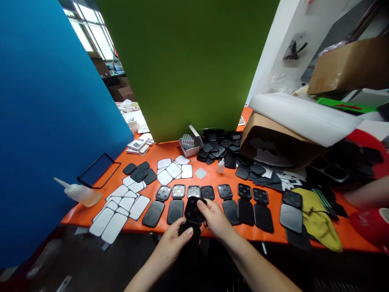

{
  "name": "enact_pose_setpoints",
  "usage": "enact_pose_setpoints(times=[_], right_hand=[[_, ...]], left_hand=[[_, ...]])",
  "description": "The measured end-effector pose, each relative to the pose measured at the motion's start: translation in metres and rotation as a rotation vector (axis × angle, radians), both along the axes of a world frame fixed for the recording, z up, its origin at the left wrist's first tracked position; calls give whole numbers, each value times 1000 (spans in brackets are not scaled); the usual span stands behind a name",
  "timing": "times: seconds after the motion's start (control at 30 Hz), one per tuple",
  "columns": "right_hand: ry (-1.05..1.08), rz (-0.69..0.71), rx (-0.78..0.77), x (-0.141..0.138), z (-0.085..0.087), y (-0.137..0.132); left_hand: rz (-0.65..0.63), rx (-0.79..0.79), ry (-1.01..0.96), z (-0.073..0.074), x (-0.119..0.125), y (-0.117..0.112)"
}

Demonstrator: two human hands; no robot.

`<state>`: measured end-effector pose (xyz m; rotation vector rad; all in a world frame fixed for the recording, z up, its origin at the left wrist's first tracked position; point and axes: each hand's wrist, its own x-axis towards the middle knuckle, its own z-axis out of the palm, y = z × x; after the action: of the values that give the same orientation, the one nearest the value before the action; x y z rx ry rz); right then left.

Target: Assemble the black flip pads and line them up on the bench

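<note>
The scene is evenly and brightly lit, and daylight is admitted through windows (pixel 88 28) at upper left, which are blown out to near white. Soft shadows are cast under the hands. Strong wide-angle distortion is seen: the blue panel (pixel 45 121) and green panel (pixel 188 61) are splayed outward. The corners are darkened and slightly smeared, while the centre is rendered sharp.
</note>
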<state>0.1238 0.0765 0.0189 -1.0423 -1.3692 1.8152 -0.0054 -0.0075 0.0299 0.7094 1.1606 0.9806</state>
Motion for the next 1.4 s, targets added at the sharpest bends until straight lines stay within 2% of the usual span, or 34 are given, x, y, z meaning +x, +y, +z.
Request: enact_pose_setpoints(times=[0.13,0.23,0.4,0.57,0.63,0.7,0.87,1.0,1.13,1.27,1.4], right_hand=[[134,28,-237,1,-6,0],[134,0,-229,3,-7,-1],[26,-74,-62,12,-4,5],[-277,-121,379,26,1,8],[-334,-136,451,30,1,8],[-302,-140,421,33,-1,8],[-112,-123,179,38,-8,10],[-26,-144,96,44,-6,10],[3,-168,52,51,-6,10],[-7,-167,30,51,-9,11],[-133,-150,156,55,-1,6]], left_hand=[[-67,89,48,1,0,2],[-51,72,103,-2,-2,5],[-24,-29,106,-8,-3,7],[28,-130,36,-9,10,3],[28,-154,21,-7,15,3],[11,-162,11,-6,19,3],[-4,-143,28,-4,25,3],[-13,-140,55,-7,29,4],[-83,-117,51,-9,31,7],[-48,-118,45,-9,35,8],[-22,-231,-97,-4,46,5]])
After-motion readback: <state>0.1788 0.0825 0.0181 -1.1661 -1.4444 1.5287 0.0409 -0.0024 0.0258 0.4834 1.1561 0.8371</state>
